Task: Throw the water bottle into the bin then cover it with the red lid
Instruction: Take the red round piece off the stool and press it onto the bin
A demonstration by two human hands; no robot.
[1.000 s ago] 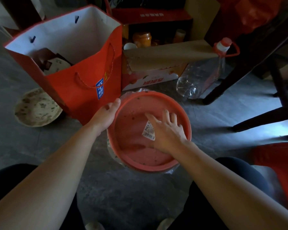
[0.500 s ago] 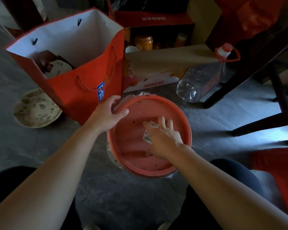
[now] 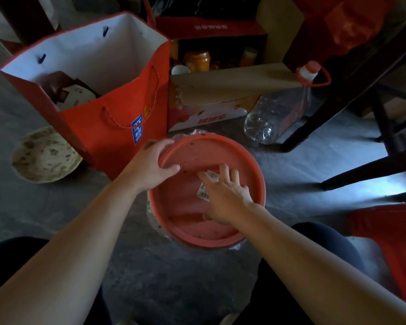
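While looking down between two dark-clad knees at the grey floor [image 3: 174, 277], presses the right hand [image 3: 227, 200] palm down on the sunken top of the red lid [image 3: 185, 221], fingers spread apart and gripping nothing, fingertips partly covering a white sticker [image 3: 204, 192]. Clamps the left hand [image 3: 150, 167] on the lid's far-left rim, thumb lying inside on the top face, the other fingers curled over the outer edge. Has the lid lying face up over the mouth of the bin, slightly tilted toward the camera, so that of the bin itself shows only a crinkled clear liner [image 3: 193, 133] peeping out at the far edge and along the near-left side. Cannot tell what lies inside under the lid.

Around the lid: just beyond the left hand, almost touching it, stands an open red paper bag [image 3: 117, 109] with a white interior and cord handles. Left of that bag lies a shallow speckled dish [image 3: 45, 156] on the floor. Behind the lid sits a cardboard box [image 3: 220, 90] with its flap folded open, and to the right of it leans a large clear plastic jug [image 3: 277, 113] with a red cap and handle, beside dark furniture legs [image 3: 314, 120].
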